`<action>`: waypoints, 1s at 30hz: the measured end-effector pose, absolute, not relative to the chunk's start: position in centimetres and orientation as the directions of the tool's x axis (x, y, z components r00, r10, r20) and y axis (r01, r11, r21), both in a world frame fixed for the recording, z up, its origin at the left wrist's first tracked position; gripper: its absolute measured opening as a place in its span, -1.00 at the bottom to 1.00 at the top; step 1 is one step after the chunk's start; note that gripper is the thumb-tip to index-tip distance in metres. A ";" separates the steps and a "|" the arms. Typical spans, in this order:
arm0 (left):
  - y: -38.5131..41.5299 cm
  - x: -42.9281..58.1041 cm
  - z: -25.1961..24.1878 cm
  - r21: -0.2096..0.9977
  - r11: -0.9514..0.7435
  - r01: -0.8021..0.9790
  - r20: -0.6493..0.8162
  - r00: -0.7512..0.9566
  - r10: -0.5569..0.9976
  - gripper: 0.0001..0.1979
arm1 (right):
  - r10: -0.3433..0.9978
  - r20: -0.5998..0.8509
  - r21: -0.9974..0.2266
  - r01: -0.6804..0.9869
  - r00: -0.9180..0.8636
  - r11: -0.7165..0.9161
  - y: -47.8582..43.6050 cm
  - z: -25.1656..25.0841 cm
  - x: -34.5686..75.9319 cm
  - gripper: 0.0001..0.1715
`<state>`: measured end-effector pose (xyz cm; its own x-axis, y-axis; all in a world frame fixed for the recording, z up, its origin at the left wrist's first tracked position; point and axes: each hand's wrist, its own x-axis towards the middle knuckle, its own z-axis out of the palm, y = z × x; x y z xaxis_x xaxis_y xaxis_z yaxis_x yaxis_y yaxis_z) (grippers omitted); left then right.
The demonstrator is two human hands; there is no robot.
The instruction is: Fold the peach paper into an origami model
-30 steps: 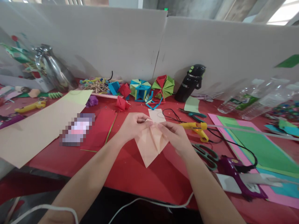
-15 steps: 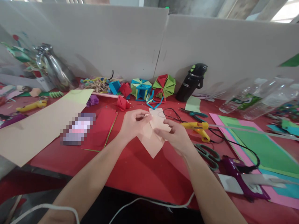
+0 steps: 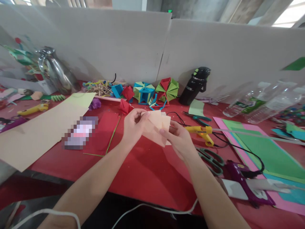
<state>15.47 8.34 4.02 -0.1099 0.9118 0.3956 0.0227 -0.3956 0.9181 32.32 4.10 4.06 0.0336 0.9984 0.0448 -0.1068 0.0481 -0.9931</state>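
Both my hands hold a folded peach paper [image 3: 157, 127] just above the red table [image 3: 143, 171], in the middle of the view. My left hand [image 3: 132, 127] pinches its left edge with closed fingers. My right hand [image 3: 179, 140] grips its right lower side, thumb lying on top of the sheet. The paper is lifted and turned partly on edge, its folds facing up.
A yellow glue gun [image 3: 201, 132] and green scissors [image 3: 212, 159] lie right of my hands, a purple tool [image 3: 245, 184] nearer the edge. Coloured sheets [image 3: 267, 149] lie at right, a large beige sheet [image 3: 40, 130] at left. Paper models [image 3: 166, 89], a black bottle [image 3: 194, 84] and plastic bottles [image 3: 257, 100] line the back wall.
The peach paper went from lying flat with a point toward me to being folded up and raised between both hands. My hands moved slightly away from me.
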 end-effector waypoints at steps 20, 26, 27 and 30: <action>8.4 15.1 3.6 0.939 -0.335 0.080 0.251 0.510 0.823 -0.76 | 0.937 0.347 -0.821 0.492 0.026 0.290 4.0 4.8 33.9 -0.18; 8.4 15.1 3.1 0.862 -0.484 0.152 0.338 0.538 0.772 -0.78 | 0.919 0.394 -0.765 0.550 -0.014 0.336 4.0 4.7 34.0 -0.33; 8.4 15.1 3.1 0.865 -0.479 0.151 0.336 0.535 0.775 -0.78 | 0.919 0.395 -0.771 0.539 -0.016 0.341 4.0 4.7 34.0 -0.33; 8.5 15.1 3.1 0.886 -0.439 0.146 0.315 0.506 0.803 -0.79 | 0.914 0.405 -0.789 0.498 -0.018 0.359 4.0 4.6 33.9 -0.31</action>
